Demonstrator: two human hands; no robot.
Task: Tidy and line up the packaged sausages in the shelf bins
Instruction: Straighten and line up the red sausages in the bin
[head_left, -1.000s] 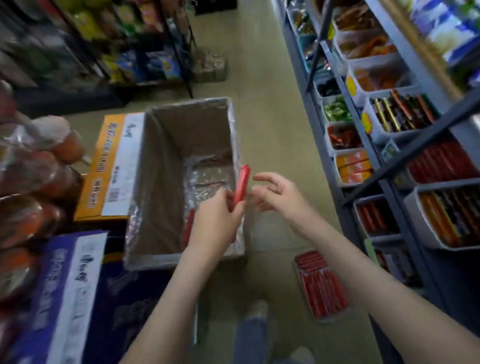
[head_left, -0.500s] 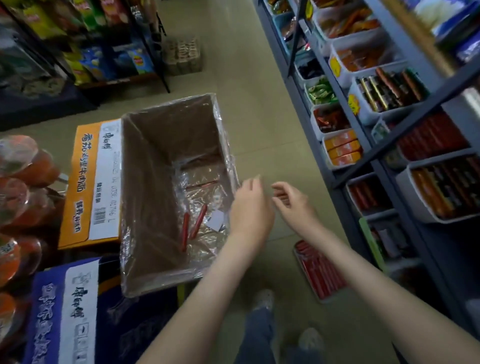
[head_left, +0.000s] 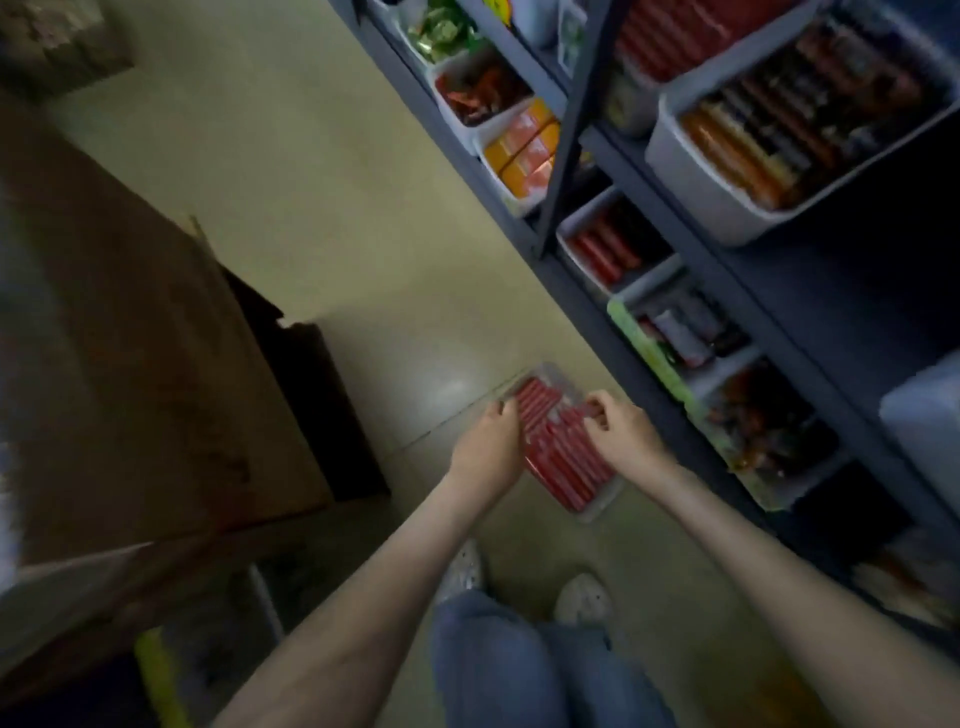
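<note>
Sausages (head_left: 556, 457) lie in a tray (head_left: 597, 512) on the floor (head_left: 363, 260), not yet shelved, so most work seems left. The right hand (head_left: 621, 436) pinches some; the left hand (head_left: 488, 447) touches the rim, its grip I cannot tell.

Open floor (head_left: 322, 208) ahead, cardboard box (head_left: 130, 364) crowding left; shelf rack (head_left: 571, 291) walling right

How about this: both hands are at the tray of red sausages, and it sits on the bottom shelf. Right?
Not quite. The left hand and right hand are at the tray of red sausages, but it lies on the floor beside the shelf, not on it. The head view shows this.
</note>
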